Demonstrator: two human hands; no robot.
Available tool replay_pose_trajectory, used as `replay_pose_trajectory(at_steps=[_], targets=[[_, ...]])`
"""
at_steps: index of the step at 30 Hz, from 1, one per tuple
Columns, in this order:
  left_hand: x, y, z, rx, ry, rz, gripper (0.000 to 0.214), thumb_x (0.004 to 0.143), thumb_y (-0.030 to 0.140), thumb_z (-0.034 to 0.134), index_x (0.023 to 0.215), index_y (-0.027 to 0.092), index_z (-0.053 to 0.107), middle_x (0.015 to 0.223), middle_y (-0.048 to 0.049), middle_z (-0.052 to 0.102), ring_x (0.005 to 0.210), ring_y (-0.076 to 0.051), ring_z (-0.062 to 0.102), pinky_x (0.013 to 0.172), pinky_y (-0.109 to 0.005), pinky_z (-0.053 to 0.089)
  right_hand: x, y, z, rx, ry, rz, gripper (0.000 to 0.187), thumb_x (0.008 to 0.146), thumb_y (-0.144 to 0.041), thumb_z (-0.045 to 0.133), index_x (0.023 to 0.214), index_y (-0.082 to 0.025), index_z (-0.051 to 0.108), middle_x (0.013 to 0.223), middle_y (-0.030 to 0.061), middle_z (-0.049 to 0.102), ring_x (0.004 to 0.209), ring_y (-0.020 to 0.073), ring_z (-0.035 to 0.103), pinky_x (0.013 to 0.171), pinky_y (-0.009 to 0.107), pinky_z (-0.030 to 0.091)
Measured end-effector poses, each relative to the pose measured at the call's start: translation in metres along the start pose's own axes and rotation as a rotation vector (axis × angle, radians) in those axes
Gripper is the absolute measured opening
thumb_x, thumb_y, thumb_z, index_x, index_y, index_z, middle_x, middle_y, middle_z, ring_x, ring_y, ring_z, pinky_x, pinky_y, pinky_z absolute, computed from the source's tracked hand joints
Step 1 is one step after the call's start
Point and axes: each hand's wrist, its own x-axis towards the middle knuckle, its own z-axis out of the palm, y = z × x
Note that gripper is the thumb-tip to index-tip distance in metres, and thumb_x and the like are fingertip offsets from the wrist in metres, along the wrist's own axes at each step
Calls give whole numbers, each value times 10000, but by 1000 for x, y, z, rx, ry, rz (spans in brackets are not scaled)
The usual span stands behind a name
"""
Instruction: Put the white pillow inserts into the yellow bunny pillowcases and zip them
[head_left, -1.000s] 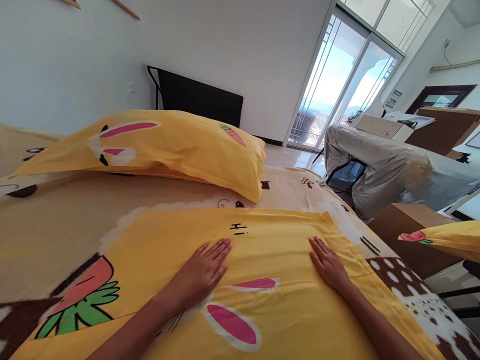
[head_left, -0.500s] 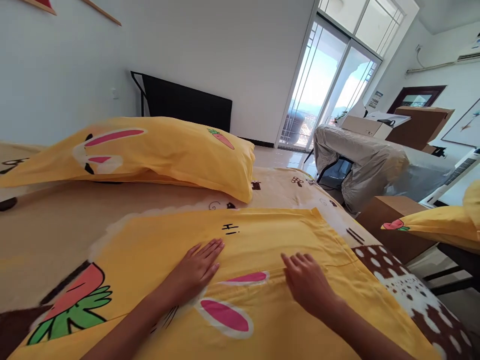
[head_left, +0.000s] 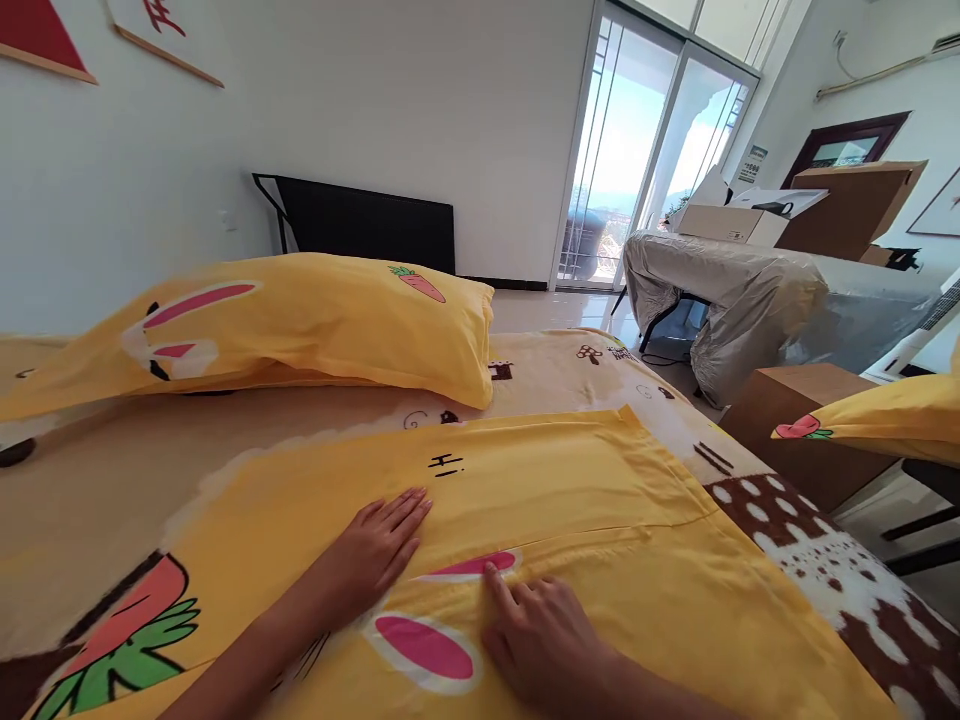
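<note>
A flat yellow pillowcase [head_left: 570, 480] with pink rabbit ears and a carrot print lies spread on the bed in front of me. My left hand [head_left: 371, 550] rests palm down on it, fingers stretched out together. My right hand [head_left: 536, 635] lies on the same cloth nearer to me, by the pink ear print, fingers flat and slightly spread. Neither hand holds anything.
A stuffed yellow pillow [head_left: 300, 320] lies behind the pillowcase on the patterned bedsheet [head_left: 112, 470]. To the right stand a brown box [head_left: 802, 420], another yellow pillow [head_left: 885, 420] and plastic-wrapped furniture [head_left: 735, 300]. A black panel [head_left: 360, 225] leans on the wall by the glass door [head_left: 637, 160].
My right hand has slid left and toward me across the pillowcase, from its right part to near the pink ear print. My left hand stays almost in place. The view has tilted down a little.
</note>
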Motion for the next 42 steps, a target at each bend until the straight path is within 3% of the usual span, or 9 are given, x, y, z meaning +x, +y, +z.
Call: replay_pose_trajectory(at_steps=[5,10,13,17,25,29,33,38,42], targets=[[14,57,-43,-66,-3,226,414,956,279,317,1317,268,520,1343,-34,540,1240,-188,506,1033,-325,398,4,-4,12,-28,60,-10,539,850,-323,497,1328,-84,428,802,75,679,627,200,612,560,313,398],[46,96,-55,-270,-306,156,469,972,444,225,1401,333,377,1483,4,338,1384,-191,301,1127,-389,277,5,-6,4,-85,-15,-102,407,821,-214,493,1190,-49,540,764,126,676,572,223,613,476,326,400],[60,91,-44,-321,-420,77,507,952,534,182,1436,395,243,1540,19,138,1432,-223,141,1152,-481,144,5,-8,-9,-96,-113,-154,440,781,-142,496,1192,10,538,715,134,672,498,219,595,424,328,398],[65,84,-37,-290,-430,72,614,894,641,256,1451,414,130,1550,24,31,1442,-235,68,1158,-477,52,3,-12,-19,-58,-153,-158,503,764,-134,520,1232,50,509,691,135,670,515,234,620,434,332,440],[84,72,-35,-245,-440,-78,737,810,745,308,1449,406,169,1559,-12,26,1444,-269,22,1140,-514,63,-6,-22,-22,-57,-207,-244,391,760,-187,558,1089,18,607,731,171,671,566,261,640,441,336,448],[102,49,-23,-207,-383,-167,882,728,805,375,1460,344,206,1559,-106,70,1435,-332,54,1117,-556,83,-7,-24,-25,-6,-220,-284,105,717,-176,589,785,-117,644,697,99,660,532,218,621,416,285,379],[113,36,-15,-174,-301,-185,956,671,830,426,1456,313,256,1563,-124,28,1436,-339,28,1116,-559,36,-9,-23,-18,57,-165,-334,25,707,-181,594,706,-177,619,660,26,662,469,178,589,408,266,342],[116,29,-4,-182,-288,-213,950,698,817,401,1464,277,248,1561,-130,71,1437,-320,68,1115,-546,78,-13,-21,-5,58,-23,-357,229,820,-285,527,633,-164,579,520,42,636,390,173,559,398,264,334],[114,24,2,-209,-304,-223,874,752,773,373,1462,277,258,1549,-107,166,1428,-283,158,1113,-501,146,-15,-21,-2,65,-13,-387,320,872,-356,491,621,-176,573,506,30,642,378,171,562,390,256,328]])
